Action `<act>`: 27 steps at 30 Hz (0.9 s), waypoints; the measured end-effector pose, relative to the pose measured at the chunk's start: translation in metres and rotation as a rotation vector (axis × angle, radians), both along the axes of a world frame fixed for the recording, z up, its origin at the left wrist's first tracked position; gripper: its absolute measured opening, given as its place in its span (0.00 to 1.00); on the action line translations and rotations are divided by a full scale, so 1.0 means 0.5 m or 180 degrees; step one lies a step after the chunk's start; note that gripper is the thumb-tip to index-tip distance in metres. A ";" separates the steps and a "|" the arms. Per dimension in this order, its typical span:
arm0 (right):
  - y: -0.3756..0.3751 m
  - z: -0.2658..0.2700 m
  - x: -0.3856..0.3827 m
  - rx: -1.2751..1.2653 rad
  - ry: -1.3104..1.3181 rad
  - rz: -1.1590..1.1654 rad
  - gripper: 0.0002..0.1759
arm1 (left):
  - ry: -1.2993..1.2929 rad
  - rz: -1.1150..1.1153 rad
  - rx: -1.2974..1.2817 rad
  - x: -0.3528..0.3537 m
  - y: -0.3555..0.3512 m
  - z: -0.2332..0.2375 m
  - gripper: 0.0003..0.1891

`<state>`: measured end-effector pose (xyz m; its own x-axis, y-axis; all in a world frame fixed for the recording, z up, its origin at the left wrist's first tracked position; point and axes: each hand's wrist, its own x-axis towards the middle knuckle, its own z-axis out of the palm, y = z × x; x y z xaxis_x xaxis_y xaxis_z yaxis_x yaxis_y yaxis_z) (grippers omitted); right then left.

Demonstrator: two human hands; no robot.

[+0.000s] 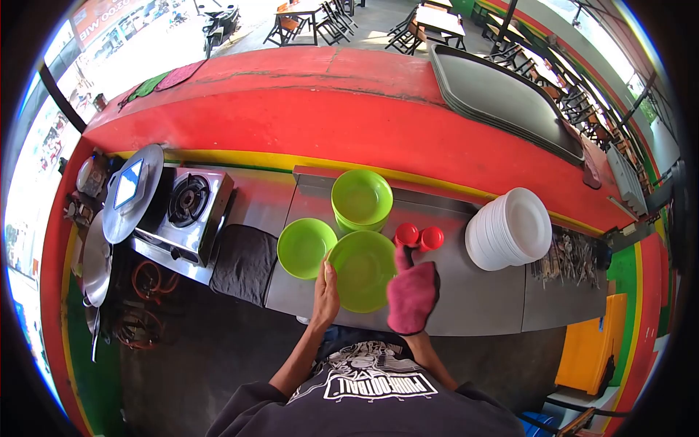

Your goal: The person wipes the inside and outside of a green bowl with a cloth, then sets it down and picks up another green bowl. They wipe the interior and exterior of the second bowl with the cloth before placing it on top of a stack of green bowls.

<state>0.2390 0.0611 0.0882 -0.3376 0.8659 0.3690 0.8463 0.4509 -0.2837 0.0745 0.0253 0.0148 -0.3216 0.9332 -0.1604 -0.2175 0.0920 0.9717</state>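
My left hand (327, 296) grips the left rim of a green bowl (362, 272), which is tilted toward me above the steel counter (473, 298). A pink cloth (412, 297) covers most of my right hand (413, 291), at the bowl's right side; the fingers under the cloth are hidden. Another green bowl (306, 248) stands to the left, and a stack of green bowls (361, 198) stands behind. Two small red cups (419, 237) are just beyond the cloth.
A gas stove (191, 211) and a black cloth (244, 264) lie to the left. Stacked white plates (510, 229) and cutlery (571, 258) are on the right. Behind the counter runs a red ledge (291, 95) with grey trays (506, 95).
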 end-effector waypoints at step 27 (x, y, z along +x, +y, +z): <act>-0.152 -0.127 0.156 -0.3098 0.0394 0.1388 0.38 | -0.0346 0.0382 -0.0010 0.106 -0.089 0.035 0.29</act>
